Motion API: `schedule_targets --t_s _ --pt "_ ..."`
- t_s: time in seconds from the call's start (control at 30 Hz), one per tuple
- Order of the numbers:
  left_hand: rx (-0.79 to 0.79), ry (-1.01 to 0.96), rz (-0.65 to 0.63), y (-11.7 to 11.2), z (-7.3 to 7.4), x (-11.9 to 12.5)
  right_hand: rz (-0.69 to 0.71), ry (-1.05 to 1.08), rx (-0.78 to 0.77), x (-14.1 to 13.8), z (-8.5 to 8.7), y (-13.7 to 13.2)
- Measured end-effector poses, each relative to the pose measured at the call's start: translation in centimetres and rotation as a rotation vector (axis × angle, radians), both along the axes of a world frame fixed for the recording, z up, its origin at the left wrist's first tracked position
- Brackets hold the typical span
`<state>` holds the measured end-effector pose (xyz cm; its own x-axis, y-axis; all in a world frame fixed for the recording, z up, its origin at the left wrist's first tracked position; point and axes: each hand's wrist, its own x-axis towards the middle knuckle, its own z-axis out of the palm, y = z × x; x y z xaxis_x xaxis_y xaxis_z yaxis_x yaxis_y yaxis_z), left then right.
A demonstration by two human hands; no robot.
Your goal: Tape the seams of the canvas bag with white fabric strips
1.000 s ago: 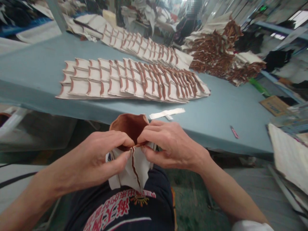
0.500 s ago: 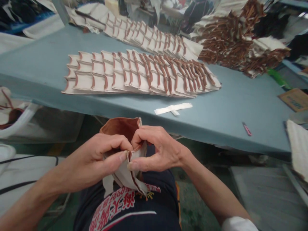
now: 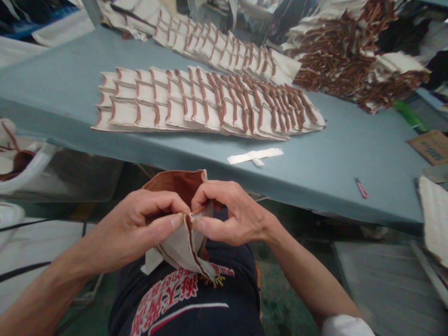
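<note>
Over my lap I hold a small cream fabric pouch [image 3: 182,247] with a brown lining and a brown seam. My left hand [image 3: 140,228] pinches its rim from the left, thumb and fingers closed on the cloth. Opposite it, my right hand [image 3: 227,212] pinches the same rim, fingertips almost touching the left thumb. The brown lining stands up behind my fingers. The pouch's lower end hangs down onto my dark printed shirt [image 3: 182,303].
A blue table [image 3: 332,158] ahead carries overlapping rows of finished cream-and-brown pieces [image 3: 210,105], a second row [image 3: 224,51] behind, and a loose heap [image 3: 350,51] at the right. A white strip [image 3: 255,156] and a small pink tool [image 3: 361,188] lie near the front edge.
Both hands have stayed pinched on the pouch and worked along its rim. The pouch's lower end has swung to the right, and my view has tipped slightly down.
</note>
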<state>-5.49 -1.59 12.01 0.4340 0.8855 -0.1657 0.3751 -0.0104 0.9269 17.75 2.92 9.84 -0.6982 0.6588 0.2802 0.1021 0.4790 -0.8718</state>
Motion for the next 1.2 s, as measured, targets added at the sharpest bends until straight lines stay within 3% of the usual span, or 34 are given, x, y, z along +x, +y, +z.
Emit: schedule_targets --t_s 0.3,0.7,0.97,1.2 --pt "-0.045 -0.092 0.044 -0.4 -0.9 -0.6 -0.092 -0.045 0.065 -0.8 0.2 -0.8" --pt "-0.084 -0.016 -0.097 1.2 -2.1 -2.2 0.03 -0.061 -0.097 -0.6 -0.3 0.1" --pt "0.197 0.097 -0.17 0.5 -0.7 -2.6 0.055 -0.066 -0.045 -0.5 0.3 -0.5" --pt "0.169 0.135 -0.198 0.5 0.1 -3.0 0.074 -0.075 0.011 -0.4 0.1 -0.5"
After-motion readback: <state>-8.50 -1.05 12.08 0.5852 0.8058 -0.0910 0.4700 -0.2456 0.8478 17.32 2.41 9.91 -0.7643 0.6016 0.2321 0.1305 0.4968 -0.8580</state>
